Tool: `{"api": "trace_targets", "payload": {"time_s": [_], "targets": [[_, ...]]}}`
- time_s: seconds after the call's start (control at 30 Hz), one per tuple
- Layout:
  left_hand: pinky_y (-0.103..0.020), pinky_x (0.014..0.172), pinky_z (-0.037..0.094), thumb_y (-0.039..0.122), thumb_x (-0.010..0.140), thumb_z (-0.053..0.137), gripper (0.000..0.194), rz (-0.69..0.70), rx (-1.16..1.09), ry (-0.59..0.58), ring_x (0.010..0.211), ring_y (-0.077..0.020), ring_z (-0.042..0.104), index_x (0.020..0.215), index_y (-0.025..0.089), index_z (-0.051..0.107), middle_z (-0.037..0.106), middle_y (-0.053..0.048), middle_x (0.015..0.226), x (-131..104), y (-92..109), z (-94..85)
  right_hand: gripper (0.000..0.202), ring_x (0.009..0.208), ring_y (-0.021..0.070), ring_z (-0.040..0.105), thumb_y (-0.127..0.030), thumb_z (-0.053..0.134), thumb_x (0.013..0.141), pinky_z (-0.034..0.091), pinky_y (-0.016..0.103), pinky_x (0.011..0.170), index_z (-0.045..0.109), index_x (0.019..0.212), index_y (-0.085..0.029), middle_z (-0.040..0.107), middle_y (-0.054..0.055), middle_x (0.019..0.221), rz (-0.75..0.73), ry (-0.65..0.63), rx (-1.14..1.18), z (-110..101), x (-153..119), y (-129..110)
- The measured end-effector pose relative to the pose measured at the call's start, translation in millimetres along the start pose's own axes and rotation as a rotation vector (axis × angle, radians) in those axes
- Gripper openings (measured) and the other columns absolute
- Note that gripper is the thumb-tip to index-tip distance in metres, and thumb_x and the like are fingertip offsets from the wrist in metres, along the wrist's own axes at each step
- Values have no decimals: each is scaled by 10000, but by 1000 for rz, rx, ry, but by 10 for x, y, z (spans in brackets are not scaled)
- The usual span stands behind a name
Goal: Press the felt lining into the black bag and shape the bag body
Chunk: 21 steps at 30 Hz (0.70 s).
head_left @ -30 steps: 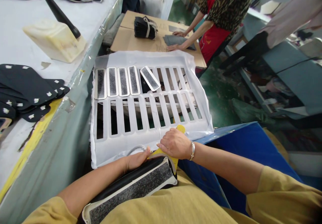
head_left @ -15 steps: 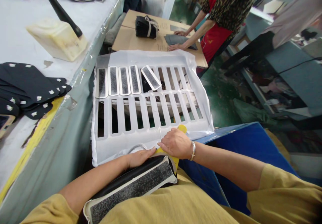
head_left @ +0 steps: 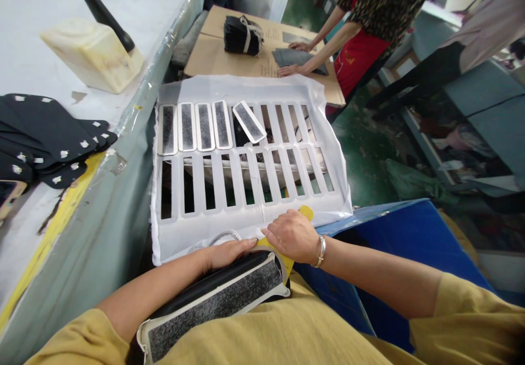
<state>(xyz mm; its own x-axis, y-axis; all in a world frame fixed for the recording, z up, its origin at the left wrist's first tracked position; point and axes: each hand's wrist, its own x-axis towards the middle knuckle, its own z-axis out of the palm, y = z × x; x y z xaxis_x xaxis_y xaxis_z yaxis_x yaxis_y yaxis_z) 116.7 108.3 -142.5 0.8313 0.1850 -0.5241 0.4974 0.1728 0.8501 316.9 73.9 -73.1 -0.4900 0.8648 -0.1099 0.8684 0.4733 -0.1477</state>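
Note:
My right hand is closed round a yellow tool, whose ends show above and below the fist. Against my body lies a black bundle with a speckled dark strip edged in white. My left hand rests flat along its upper edge, fingers stretched towards my right hand. Beyond both hands is a white slotted frame. Four speckled pieces with white rims stand side by side at its upper left, and another piece lies tilted beside them.
On the left, a white table bears black cut pieces and a yellowish block with a dark handle. A blue box is at the right. Ahead, a person's hands rest at a cardboard surface holding a tied black stack.
The view has shifted slightly, so the frame and background sit a little differently. My right hand appears slightly further right; both hands keep the same hold.

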Motion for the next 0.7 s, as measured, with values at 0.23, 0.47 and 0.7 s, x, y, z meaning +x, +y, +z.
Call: {"api": "trace_targets", "payload": {"time_s": [0.23,0.47,0.7], "targets": [[-350,990,363,707,826,123,821,5,39,-52,1058,-253,542,1070,95,613,624,-94,1134,-23,25,-22,430,523,126,485,-311,370,925,196,316,586,612,601,-164,626,29,567,-67,9,-3,-14,29,13],[-348,981,367,722,821,168,789,59,3,-80,1054,-257,543,1070,121,616,608,-76,1167,-14,-21,-37,442,528,120,475,-327,350,930,186,315,583,608,609,-168,621,26,575,-146,1,-3,-3,78,62],[-321,892,407,717,821,162,768,-3,18,-46,957,-235,561,936,126,637,653,-68,1004,4,-31,-27,460,598,138,545,-318,319,950,220,322,616,636,659,-157,657,47,642,-13,-131,4,-66,55,-9]]}}
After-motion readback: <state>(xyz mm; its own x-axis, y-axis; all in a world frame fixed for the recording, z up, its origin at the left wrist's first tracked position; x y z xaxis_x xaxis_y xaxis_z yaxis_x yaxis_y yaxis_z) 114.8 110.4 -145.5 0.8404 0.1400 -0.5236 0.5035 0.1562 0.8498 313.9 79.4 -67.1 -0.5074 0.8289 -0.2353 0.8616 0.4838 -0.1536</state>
